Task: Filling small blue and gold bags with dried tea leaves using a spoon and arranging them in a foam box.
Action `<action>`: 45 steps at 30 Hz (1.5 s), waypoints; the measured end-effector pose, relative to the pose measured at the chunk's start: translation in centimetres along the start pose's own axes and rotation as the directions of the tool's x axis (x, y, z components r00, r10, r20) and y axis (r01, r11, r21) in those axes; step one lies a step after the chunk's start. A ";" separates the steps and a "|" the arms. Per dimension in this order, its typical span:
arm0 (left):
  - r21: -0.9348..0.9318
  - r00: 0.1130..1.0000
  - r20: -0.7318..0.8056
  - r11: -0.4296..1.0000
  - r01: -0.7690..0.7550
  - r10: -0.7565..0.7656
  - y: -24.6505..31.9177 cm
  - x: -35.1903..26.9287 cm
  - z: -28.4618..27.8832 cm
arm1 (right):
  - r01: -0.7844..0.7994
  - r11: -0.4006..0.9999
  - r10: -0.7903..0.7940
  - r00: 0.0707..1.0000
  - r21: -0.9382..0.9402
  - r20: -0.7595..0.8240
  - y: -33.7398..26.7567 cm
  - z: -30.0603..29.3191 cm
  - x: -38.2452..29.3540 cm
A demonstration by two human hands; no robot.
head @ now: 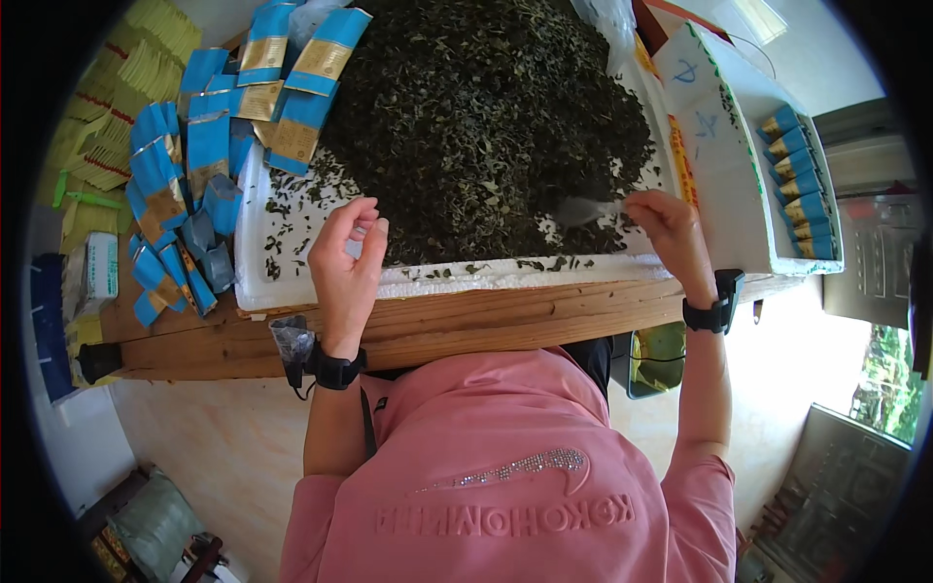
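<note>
A large heap of dried dark green leaves, apparently tea, lies in a white foam tray before me. My left hand is raised over the tray's near left part, fingers curled towards the thumb with a small gap and nothing visible held. My right hand, over the tray's right edge, pinches a blurred, translucent plastic piece beside the leaves; its exact kind is unclear. Left of the tray lie many blue and gold foil packets, some overlapping its edge.
A white foam box with a row of blue and gold packets stands at the right. Stacks of yellow packets fill the far left, near a green plastic tool. The wooden table edge runs in front of my body.
</note>
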State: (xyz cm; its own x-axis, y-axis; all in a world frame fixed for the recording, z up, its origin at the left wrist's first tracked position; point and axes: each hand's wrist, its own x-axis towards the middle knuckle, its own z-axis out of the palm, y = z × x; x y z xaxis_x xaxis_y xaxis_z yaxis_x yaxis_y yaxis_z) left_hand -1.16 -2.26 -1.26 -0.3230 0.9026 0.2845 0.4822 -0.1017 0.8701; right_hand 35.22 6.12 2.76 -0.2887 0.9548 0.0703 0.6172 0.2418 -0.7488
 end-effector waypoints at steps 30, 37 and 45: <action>0.908 0.969 0.010 0.403 -0.113 0.247 0.1 21.6 0.7 | 0.097 0.919 -0.257 0.883 -0.382 -0.394 -3.2 1.3 -2.9; 0.511 0.971 0.069 0.828 -0.232 0.229 1.9 16.3 -2.2 | 0.025 0.815 -0.287 0.886 -0.579 -0.365 -1.0 1.1 -2.9; 0.303 0.894 0.404 0.894 -0.331 0.194 2.7 6.7 -0.7 | 0.260 0.924 -0.349 0.874 -0.281 -0.339 -1.0 5.6 3.2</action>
State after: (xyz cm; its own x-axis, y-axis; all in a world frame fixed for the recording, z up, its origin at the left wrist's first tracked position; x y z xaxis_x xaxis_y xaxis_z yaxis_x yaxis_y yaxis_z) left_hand -2.58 3.24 3.24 0.1343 0.9561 0.2604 0.7846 -0.2631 0.5615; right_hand 29.55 7.98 0.06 -0.2199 0.8083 0.5462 0.7004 0.5205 -0.4884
